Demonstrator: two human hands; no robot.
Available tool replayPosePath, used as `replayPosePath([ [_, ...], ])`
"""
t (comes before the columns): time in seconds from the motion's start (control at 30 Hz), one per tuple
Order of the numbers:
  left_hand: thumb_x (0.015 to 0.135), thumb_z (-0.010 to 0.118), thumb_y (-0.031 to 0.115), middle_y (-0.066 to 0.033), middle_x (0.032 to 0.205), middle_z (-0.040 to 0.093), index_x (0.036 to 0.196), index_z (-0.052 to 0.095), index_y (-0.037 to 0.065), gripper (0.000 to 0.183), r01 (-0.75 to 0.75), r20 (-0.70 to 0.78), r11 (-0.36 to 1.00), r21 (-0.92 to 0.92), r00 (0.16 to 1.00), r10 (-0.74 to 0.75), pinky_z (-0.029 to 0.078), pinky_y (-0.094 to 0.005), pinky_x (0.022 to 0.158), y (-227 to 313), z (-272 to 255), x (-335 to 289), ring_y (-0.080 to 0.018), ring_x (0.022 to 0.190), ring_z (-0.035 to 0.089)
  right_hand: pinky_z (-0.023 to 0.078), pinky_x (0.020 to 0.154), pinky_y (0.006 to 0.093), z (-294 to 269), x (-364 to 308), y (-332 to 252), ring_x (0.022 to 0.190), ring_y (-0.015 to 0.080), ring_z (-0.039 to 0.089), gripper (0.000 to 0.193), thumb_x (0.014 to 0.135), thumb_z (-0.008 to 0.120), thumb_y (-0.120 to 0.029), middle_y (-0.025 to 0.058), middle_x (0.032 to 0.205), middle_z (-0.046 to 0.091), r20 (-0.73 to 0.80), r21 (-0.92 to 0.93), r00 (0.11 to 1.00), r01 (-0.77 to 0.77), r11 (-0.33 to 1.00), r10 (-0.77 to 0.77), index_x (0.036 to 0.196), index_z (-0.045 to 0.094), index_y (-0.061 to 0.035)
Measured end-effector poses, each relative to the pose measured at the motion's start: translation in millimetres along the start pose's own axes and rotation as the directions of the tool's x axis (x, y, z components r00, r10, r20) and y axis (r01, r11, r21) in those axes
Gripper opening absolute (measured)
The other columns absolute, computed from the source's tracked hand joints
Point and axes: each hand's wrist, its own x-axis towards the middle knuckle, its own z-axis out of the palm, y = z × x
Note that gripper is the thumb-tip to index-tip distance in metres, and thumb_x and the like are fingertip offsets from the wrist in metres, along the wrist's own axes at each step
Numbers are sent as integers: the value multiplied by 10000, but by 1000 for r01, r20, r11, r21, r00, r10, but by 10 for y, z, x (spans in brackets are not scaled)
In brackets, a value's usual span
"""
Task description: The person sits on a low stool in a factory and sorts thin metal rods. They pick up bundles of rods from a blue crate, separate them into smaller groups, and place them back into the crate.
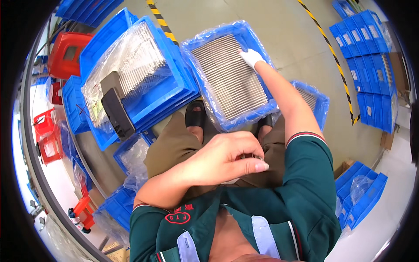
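Observation:
In front of me, a blue bin [192, 61] lined with clear plastic holds rows of thin, shiny metal rods [229, 78]. My right hand [252, 57], in a white glove with bare fingertips, reaches to the rods' upper right part. Its fingers are drawn together against them; whether they grip a rod is hidden. My bare left hand [229, 158] is curled closed above my lap, thumb along the front. Small glints show in the gap between thumb and fingers, too small to make out.
At left, stacked blue crates [163, 100] carry more plastic-covered rods, with a dark phone-like object [117, 113] on top. A smaller rod-filled bin [322, 107] stands right of my forearm. Red containers [65, 54] line the left; blue bins [371, 74] line the right wall.

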Motion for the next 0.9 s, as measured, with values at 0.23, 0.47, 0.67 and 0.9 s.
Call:
replayPosePath([
  [0.23, 862, 609, 128, -61, 882, 576, 877, 611, -23, 152, 21, -37, 999, -33, 999, -23, 428, -265, 696, -81, 130, 168, -120, 789, 529, 411, 956, 370, -1272, -926, 328, 1106, 327, 541, 526, 840, 506, -456, 153, 1184, 590, -152, -146, 930, 313, 938, -334, 1178, 573, -59],
  [0.47, 880, 593, 147, -58, 852, 562, 899, 601, -25, 173, 68, -8, 997, 31, 998, -68, 439, -258, 597, -160, 269, 350, -121, 642, 561, 397, 994, 357, -1383, -1876, 2933, 1154, 321, 519, 494, 811, 516, -346, 174, 1219, 565, -411, -245, 899, -270, 931, 152, 1212, 554, -59],
  [0.67, 867, 628, 158, -25, 844, 546, 898, 628, -16, 176, 209, -8, 974, -85, 977, -211, 384, -215, 534, -317, 394, 475, -68, 639, 478, 442, 946, 419, -857, -2478, 3602, 1127, 323, 545, 418, 770, 494, -227, 177, 1201, 575, -341, -46, 737, -633, 773, 584, 1151, 585, -83],
  [0.9, 872, 592, 137, -82, 870, 579, 871, 612, -36, 173, 241, -65, 970, -14, 968, -241, 467, -275, 680, -414, 363, 745, -152, 747, 576, 404, 987, 414, -253, -2364, 4111, 1167, 348, 507, 462, 772, 461, -165, 204, 1248, 532, -241, 100, 657, -715, 692, 714, 1214, 554, -72],
])
